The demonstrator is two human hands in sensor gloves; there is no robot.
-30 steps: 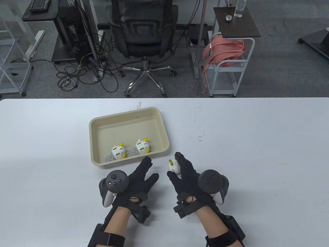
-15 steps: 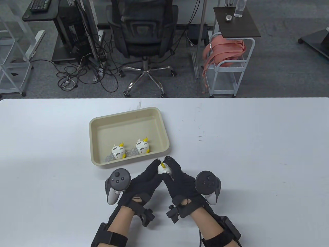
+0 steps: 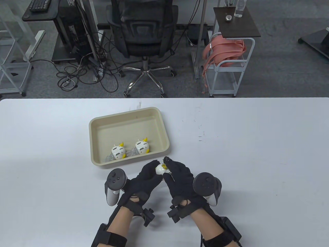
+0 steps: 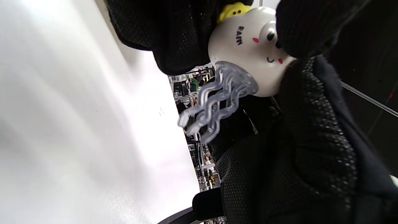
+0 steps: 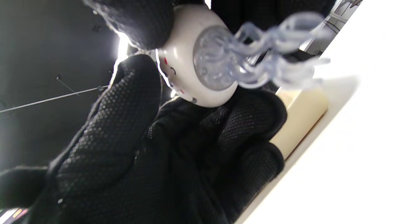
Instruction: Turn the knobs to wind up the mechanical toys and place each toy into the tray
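A white jellyfish toy (image 3: 161, 169) with a yellow knob and clear wavy tentacles is held between both hands just in front of the beige tray (image 3: 99, 123). My left hand (image 3: 149, 169) curls its fingers round the toy's top, by the yellow knob (image 4: 231, 11). My right hand (image 3: 171, 167) grips the toy's white body (image 4: 248, 53) from the other side. The tentacles (image 5: 267, 67) hang free below the toy (image 5: 186, 62). Two more white toys (image 3: 118, 151) (image 3: 142, 146) lie in the tray's near half.
The tray's near right corner (image 5: 301, 121) is close to my hands. The white table (image 3: 257, 154) stretches to the right and left. Beyond its far edge stand an office chair (image 3: 142, 33) and a white cart (image 3: 226, 64).
My left hand came right and took hold of the toy's top. My right hand moved left with the toy, and both hands now hold it together.
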